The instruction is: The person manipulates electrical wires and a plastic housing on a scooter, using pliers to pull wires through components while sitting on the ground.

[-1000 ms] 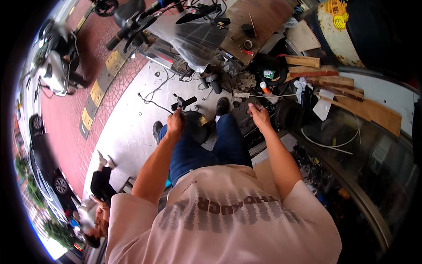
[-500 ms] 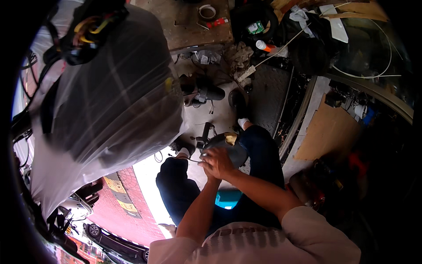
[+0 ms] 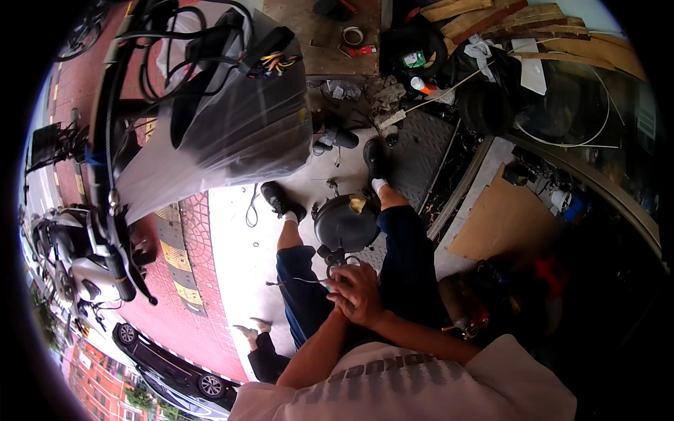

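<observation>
Fingers (image 3: 345, 300) of both hands bunched together over the lap, curled around a small part that is mostly hidden. Right hand (image 3: 361, 293) lies on top, closed on that part; left hand (image 3: 338, 303) sits underneath and against it, its own grip not resolvable. A thin wire (image 3: 295, 281) runs out leftward from the clasped hands, over the left knee.

Just ahead of the hands, between the knees, sits a round black motor housing (image 3: 346, 222), with a pale patch on its far rim. Feet in black shoes (image 3: 281, 201) on the pale pavement either side of it.

Farther out: a scooter under clear plastic sheet (image 3: 217, 133) to the upper left, bare cables at its top. Cardboard sheet (image 3: 507, 221) on the floor to the right. Wooden planks (image 3: 505, 17) and a tape roll (image 3: 352, 35) at the far edge. Another person's feet (image 3: 253, 328) near the left knee.
</observation>
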